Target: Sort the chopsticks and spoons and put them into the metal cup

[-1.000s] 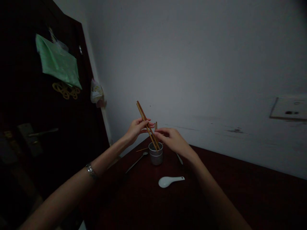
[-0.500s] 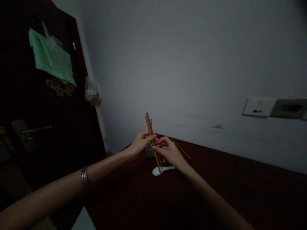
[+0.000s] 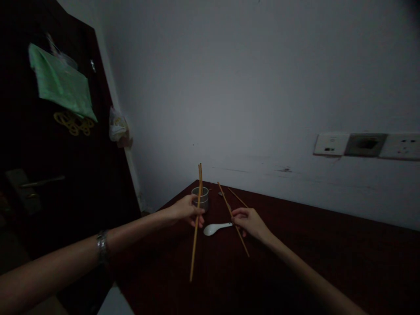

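My left hand is closed on a wooden chopstick, whose lower end slants toward me over the table. Just behind those fingers stands a grey cylindrical cup. A second chopstick rises at the cup; whether it stands inside or is also held, I cannot tell. My right hand pinches another chopstick, tilted with its top toward the wall. Between the hands a white spoon lies on the dark red table. One more chopstick lies beyond my right hand.
A small dark utensil, only partly visible, lies near the table's back edge. The wall rises behind, with sockets at the right. At the left are a dark door with a green cloth and a hanging bag.
The hands, together around several chopsticks before, are now apart, each with a chopstick. My left hand has lowered beside the cup, and my right hand has moved right. The view has shifted right.
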`<state>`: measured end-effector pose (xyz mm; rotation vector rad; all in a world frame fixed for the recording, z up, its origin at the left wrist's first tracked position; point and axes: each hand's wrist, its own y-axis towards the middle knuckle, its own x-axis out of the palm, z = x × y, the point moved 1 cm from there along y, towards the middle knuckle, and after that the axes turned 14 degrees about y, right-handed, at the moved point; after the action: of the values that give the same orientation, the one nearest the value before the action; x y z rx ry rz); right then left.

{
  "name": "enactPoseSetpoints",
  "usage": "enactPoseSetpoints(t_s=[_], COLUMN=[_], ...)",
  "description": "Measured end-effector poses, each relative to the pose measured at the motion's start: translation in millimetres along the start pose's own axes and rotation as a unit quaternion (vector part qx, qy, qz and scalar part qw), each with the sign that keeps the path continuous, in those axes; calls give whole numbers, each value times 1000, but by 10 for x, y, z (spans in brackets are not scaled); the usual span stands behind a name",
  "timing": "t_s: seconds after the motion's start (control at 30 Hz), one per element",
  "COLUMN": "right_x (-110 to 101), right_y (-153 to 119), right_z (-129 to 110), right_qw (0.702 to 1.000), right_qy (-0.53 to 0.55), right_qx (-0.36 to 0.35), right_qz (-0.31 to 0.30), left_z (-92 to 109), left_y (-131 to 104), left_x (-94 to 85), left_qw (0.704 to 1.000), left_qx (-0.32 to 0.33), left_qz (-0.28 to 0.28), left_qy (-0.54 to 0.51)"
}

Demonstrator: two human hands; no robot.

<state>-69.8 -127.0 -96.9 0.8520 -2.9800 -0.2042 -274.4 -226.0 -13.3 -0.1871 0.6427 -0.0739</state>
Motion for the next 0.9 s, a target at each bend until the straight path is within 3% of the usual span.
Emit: enactPoseSetpoints(t_s=[0.1,0.2,0.3,0.43,0.6,0.73,0.9], right_x=[-257,-391,-418,-413,-393,-376,-401], right_y=[64,95,130,214,299,331,370], right_z=[220,338,414,519,580,554,522], right_qw=[994,979,968,956,949,947,926], right_qy=[-89,-170,-220,-273,-297,-305,-371], right_qx=[21,54,76,78,70,73,11], right_qz=[67,98,91,78,81,62,63], left_z=[-244,-493,-628,-636,-685,-781,-802], left_y=[-49,-74,-84,-100,-69,-40,-57], left_x=[80,219,362,477,475,453,421], left_qw=[990,970,945,911,880,870,835], left_qx=[-82,-126,-119,-132,-98,-68,-24], left_qz=[-73,-69,-69,-97,-27,-24,-25], left_qy=[90,194,296,379,464,488,549])
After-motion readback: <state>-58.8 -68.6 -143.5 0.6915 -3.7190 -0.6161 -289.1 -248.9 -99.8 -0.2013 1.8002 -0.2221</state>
